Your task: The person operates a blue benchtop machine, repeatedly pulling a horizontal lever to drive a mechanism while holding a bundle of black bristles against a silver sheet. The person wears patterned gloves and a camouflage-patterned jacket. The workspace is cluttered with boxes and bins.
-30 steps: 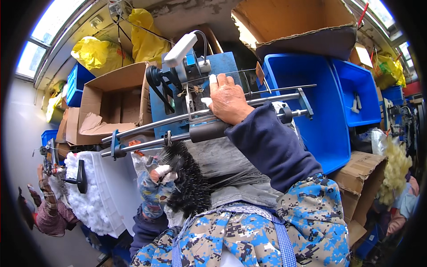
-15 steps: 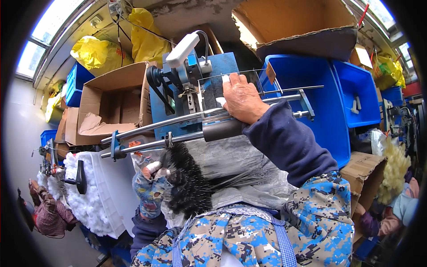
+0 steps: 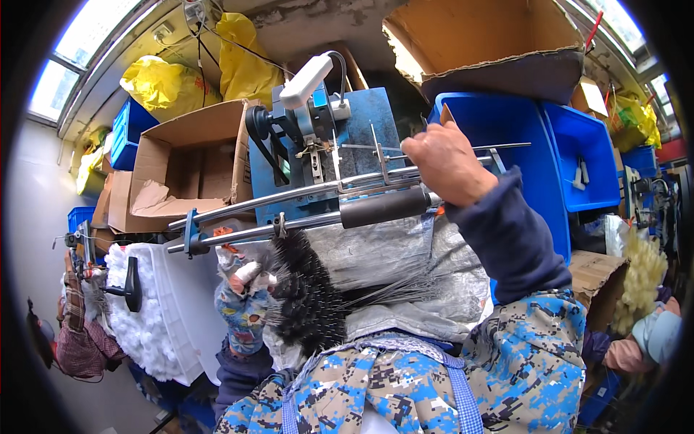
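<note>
Brush (image 3: 307,293), black and bristly, sits low in front of me, just under the two long steel bars (image 3: 289,210) of the blue machine (image 3: 365,137). From the head camera, my left hand (image 3: 242,278), in a patterned glove, is closed round the near end of it, fingertips against the bristles; a fan of thin wires (image 3: 405,289) runs off from the brush toward my right, over a grey woven sheet (image 3: 383,249).

My right hand (image 3: 452,163) is up at the machine, fingers curled over the upper bar beside the thin metal pins, directly above the black grip (image 3: 383,206) on the lower bar. It looks clenched on the bar, though the back of the hand hides the fingertips, so I cannot say exactly what they pinch.

I judge I am mid-cycle: holding the brush steady with one hand while the other works the bars. The next move calls for a firm, level pull on the bar with the brush kept from twisting, wires clear of the bars.

Round about are an open cardboard box (image 3: 191,163), blue crates (image 3: 549,145), yellow bags (image 3: 163,79) and a white tub (image 3: 184,311) of white fluffy tufts.
</note>
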